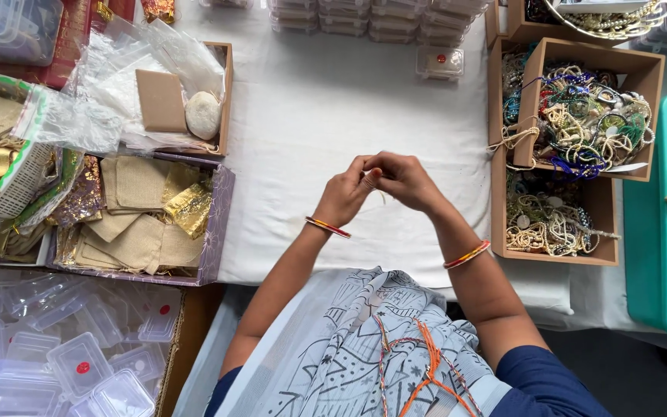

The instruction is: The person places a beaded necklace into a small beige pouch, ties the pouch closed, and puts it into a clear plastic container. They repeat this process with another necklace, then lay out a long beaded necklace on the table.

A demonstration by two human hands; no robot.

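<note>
Lap: a pale printed cloth point(349, 347) fills the bottom centre, with orange and multicoloured threads point(426, 363) lying across it.
Left hand point(343, 197): centre of the frame, fingers curled, fingertips meeting those of the other hand; a red and gold bangle point(327, 227) sits at the wrist.
Right hand point(407, 181): touching the left, fingers closed in a pinch.
Thread point(376, 185): a thin pale strand pinched between both hands just above the white tablecloth point(310, 116) (too fine to tell more).
Lower left: clear plastic boxes point(55, 355) with red dots, piled loosely.
Left middle: a purple tray point(221, 224) of burlap and gold pouches.
Right: cardboard boxes point(604, 255) heaped with beaded bracelets; beyond them a teal bin point(646, 232) at the frame's edge.
Upper left: a box of plastic bags point(140, 62).
Top centre: stacked clear boxes point(372, 19).
</note>
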